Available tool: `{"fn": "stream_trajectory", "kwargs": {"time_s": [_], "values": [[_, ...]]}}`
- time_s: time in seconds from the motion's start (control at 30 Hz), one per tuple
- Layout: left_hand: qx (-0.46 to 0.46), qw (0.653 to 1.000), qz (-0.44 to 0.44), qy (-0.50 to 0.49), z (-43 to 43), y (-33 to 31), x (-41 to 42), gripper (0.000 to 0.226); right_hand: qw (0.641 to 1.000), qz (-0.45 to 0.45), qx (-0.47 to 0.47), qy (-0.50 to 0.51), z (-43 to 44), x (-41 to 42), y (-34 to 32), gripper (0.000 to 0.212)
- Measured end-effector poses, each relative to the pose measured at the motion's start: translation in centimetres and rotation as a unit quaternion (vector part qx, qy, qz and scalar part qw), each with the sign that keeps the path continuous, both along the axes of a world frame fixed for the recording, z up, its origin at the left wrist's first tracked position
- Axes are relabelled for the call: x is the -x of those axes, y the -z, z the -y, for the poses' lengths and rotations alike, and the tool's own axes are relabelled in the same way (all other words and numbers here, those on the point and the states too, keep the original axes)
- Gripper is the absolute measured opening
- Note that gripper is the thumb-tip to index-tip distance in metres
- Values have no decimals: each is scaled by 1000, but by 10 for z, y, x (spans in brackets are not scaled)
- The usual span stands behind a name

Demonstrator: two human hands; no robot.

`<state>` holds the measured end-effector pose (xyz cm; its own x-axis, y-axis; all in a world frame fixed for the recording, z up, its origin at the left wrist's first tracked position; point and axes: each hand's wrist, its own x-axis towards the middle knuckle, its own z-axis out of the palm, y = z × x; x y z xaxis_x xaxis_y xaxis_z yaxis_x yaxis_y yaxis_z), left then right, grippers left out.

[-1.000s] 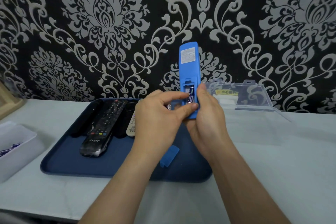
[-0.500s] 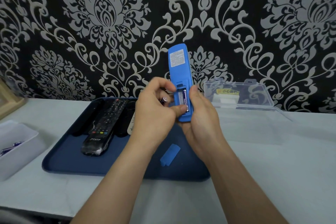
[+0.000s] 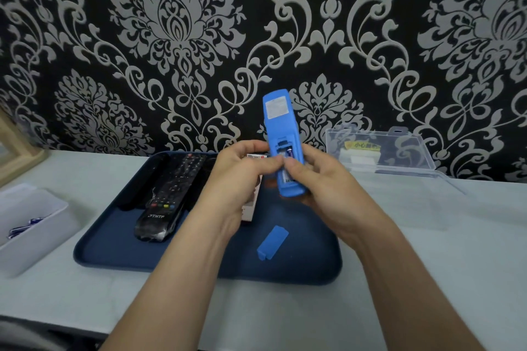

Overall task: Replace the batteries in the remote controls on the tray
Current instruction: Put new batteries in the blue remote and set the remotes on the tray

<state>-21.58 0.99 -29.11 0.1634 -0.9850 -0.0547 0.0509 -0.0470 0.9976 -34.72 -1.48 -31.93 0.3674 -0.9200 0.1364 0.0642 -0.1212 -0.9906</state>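
I hold a blue remote [image 3: 281,122] upright above the dark blue tray [image 3: 119,253], its back facing me and the battery bay open. My right hand [image 3: 322,182] grips the remote's lower half. My left hand [image 3: 242,177] has its fingertips at the open bay, where a battery [image 3: 288,152] shows. Whether those fingers pinch the battery, I cannot tell. The blue battery cover [image 3: 272,242] lies loose on the tray. A black remote [image 3: 165,199] lies on the tray's left side, with more remotes behind it, partly hidden by my left hand.
A white bin [image 3: 25,225] with batteries stands at the left on the pale table. A clear plastic box [image 3: 382,151] with its lid open sits at the back right by the patterned wall. A wooden frame [image 3: 14,148] is at the far left.
The blue remote has drifted left and tilted a little. My left fingers moved from the bay's side onto the battery, which now sits deeper in the bay.
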Motion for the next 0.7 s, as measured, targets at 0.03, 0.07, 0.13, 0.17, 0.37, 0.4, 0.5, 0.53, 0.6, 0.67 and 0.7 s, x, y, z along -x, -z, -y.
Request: {"fn": "stream_trajectory", "kwargs": {"time_s": [0.03,0.07,0.13,0.17,0.37,0.4,0.5,0.53,0.6,0.67,0.7], "values": [[-3,1000,10,2,0,0,-1,25,1000,-4,2,2,0,2,-1,26],[3,1000,21,1,1,1,0,22,1000,-10,5,9,0,3,0,26],[29,999,46,0,1,3,4,18,999,-41,25,27,1,0,1,30],[37,998,57,0,0,3,7,17,997,-57,34,30,0,-2,2,31],[39,999,37,-4,2,5,6,12,994,-73,62,57,-3,-10,4,34],[38,999,28,-1,2,5,6,12,992,-81,73,66,-3,-11,5,33],[11,1000,10,20,5,4,2,15,989,-81,85,87,-4,-15,5,31],[-7,999,-12,30,7,4,-1,18,990,-66,77,98,-4,-14,5,31],[-32,994,-90,45,9,4,-8,24,992,-5,22,123,-4,-11,1,30],[-36,988,-133,70,9,5,-13,34,986,72,-59,139,-2,-5,-2,29],[-30,986,-138,85,7,6,-15,36,981,102,-92,140,-2,-3,-3,29]]}}
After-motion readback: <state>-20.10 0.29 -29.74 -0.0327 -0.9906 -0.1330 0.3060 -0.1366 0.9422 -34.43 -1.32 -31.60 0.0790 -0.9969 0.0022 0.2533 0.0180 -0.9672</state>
